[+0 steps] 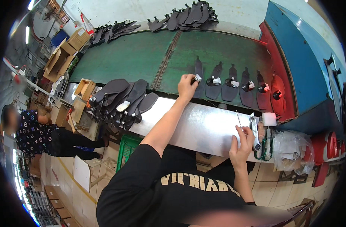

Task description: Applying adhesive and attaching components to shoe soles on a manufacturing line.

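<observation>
My left hand (186, 87) reaches over the green conveyor belt, fingers closed at the leftmost dark sandal part (198, 68) of a row. A small dark piece with a white tag (197, 78) shows at my fingertips. My right hand (241, 145), above the metal ledge, pinches a thin pointed metal tool (238, 118) that sticks up from the fingers. To the right of my left hand, several dark sandal parts (229, 90) lie side by side on the belt, each with a black strap and a white tag. The rightmost ones look red under the machine's glow.
A heap of dark sandal parts (122, 94) covers the ledge's left end. Scissors (255, 132), a white block (269, 119) and a plastic bag (292, 145) sit at the right. A blue machine housing (298, 56) stands over the belt. Another person (36, 130) stands at far left.
</observation>
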The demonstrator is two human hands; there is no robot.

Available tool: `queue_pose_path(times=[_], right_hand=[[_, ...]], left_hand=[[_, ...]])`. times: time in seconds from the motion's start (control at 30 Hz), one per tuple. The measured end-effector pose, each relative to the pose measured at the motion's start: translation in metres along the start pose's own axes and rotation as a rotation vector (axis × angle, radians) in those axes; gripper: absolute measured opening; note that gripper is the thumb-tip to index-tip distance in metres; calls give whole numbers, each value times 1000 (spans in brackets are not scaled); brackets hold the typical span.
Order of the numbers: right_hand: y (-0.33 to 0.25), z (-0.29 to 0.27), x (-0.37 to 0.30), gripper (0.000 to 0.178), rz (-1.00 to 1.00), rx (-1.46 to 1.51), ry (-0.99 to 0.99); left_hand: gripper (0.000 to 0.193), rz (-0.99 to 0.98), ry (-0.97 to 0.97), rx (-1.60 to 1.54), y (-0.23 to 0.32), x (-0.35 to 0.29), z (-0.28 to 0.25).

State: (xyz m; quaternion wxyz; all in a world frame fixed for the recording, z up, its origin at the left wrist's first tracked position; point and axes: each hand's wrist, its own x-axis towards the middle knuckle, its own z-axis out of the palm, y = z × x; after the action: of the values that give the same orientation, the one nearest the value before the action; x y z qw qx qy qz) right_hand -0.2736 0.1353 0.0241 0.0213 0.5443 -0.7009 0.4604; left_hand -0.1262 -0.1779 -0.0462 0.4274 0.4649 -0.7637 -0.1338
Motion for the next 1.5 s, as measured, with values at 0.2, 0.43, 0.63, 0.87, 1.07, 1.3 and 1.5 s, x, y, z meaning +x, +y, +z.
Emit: queue_pose_path(times=[0.2,0.43,0.63,0.87,1.07,1.3,1.5], right_hand=[[2,14,7,30,515,1192,-169],[-46,13,28,31,446,1593,-263],[-67,-2,4,33,271,953,-391],[-91,-9,-8,42,324,702,-439],[-83,-2,-12,46,82,612,-387],[-81,1,-15,44,129,635,-421],[-79,1,-16,43,140,651,-423]], left_hand=[[21,-410,-264,-978,97,-43,-94],[21,-592,-600,-1262,106,-127,-171],[28,-626,-577,-1347,97,-141,-187],[31,-645,-547,-1316,91,-147,-190],[33,-597,-545,-1322,91,-147,-187],[29,-595,-581,-1307,94,-146,-188],[29,-597,-587,-1291,93,-147,-189]])
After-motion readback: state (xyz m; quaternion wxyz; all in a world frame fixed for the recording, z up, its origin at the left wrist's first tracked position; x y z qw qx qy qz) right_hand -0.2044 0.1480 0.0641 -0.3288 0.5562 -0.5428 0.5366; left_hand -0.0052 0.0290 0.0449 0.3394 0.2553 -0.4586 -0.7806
